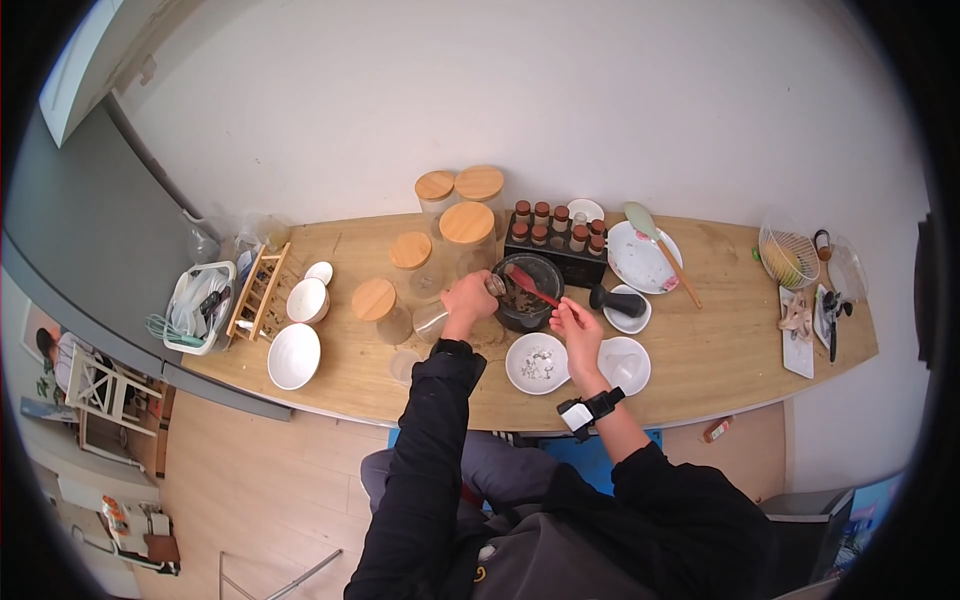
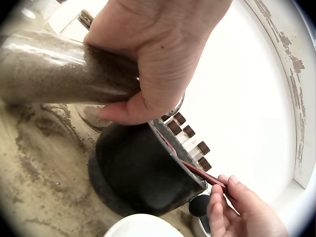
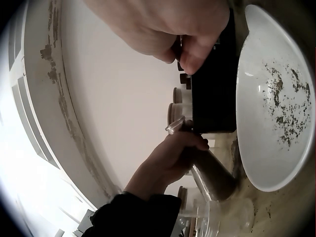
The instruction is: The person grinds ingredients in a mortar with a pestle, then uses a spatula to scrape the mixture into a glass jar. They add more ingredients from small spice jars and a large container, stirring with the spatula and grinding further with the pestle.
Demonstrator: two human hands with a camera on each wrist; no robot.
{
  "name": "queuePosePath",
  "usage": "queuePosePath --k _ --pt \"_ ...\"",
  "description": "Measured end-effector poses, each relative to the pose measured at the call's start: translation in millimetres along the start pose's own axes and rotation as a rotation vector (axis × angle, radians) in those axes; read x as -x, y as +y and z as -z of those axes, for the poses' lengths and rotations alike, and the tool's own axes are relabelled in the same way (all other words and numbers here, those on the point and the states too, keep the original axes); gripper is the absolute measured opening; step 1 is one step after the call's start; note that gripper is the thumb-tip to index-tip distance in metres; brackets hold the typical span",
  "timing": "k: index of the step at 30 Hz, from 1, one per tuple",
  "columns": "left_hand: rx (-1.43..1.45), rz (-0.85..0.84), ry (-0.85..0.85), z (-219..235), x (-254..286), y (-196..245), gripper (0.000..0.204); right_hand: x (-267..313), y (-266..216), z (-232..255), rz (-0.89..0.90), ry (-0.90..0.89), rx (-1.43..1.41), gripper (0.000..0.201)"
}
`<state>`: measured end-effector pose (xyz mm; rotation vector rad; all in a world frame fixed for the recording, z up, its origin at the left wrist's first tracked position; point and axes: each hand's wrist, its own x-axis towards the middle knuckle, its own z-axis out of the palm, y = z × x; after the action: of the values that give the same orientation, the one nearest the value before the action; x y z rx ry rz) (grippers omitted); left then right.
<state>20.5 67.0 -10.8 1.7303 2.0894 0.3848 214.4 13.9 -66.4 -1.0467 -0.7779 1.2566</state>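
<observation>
My left hand (image 1: 468, 302) grips a glass jar (image 2: 59, 71) of grey-brown powder round its neck. The jar lies tilted, its mouth close to the rim of a black mortar (image 2: 143, 170). Between the thumb and fingertips of my right hand (image 1: 577, 335) is the handle of a red spatula (image 1: 533, 287); its head reaches into the mortar over dark brown contents. In the right wrist view, the right fingers hide the spatula. A white bowl (image 3: 256, 148) with dark flaky bits inside stands in front of the mortar.
Behind the mortar is a black rack (image 1: 560, 262) of small brown-capped jars. A black pestle (image 1: 617, 300) rests on a white dish to the right, near a floral plate (image 1: 640, 262). Lidded glass canisters (image 1: 420, 283) stand on the left, and white bowls (image 1: 294, 357) lie farther left.
</observation>
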Motion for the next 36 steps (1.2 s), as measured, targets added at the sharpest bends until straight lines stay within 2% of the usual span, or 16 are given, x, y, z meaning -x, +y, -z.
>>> queuePosePath --k 12,15,18,21,25,28,31,36 --pt "0.008 0.016 -0.060 2.2 -1.6 -0.5 0.037 9.2 -7.2 5.4 -0.044 -0.010 -0.071 0.031" --pt "0.000 0.020 -0.055 1.4 -1.5 -0.1 0.036 16.5 -22.2 6.9 0.021 -0.066 -0.023 0.029" --pt "-0.006 0.026 -0.048 1.5 -1.2 0.5 0.035 21.3 -31.2 8.2 0.190 -0.168 0.151 0.024" --pt "-0.002 0.031 -0.038 0.4 -1.5 0.6 0.034 35.5 -64.1 -2.7 0.687 -0.294 0.660 0.023" --pt "-0.006 0.007 -0.023 1.2 -0.5 0.3 0.035 33.6 -75.8 -7.4 0.926 -0.308 0.809 0.021" --pt "-0.007 -0.005 -0.008 0.0 0.1 -0.4 0.037 30.0 -79.3 -7.5 0.883 -0.204 0.787 0.019" --pt "0.002 -0.001 -0.008 1.5 1.1 -0.5 0.037 13.7 -74.6 1.2 0.761 -0.144 0.839 0.018" --pt "0.003 -0.001 -0.014 2.8 1.6 0.3 0.039 -12.9 -64.1 8.7 0.712 -0.143 0.988 0.016"
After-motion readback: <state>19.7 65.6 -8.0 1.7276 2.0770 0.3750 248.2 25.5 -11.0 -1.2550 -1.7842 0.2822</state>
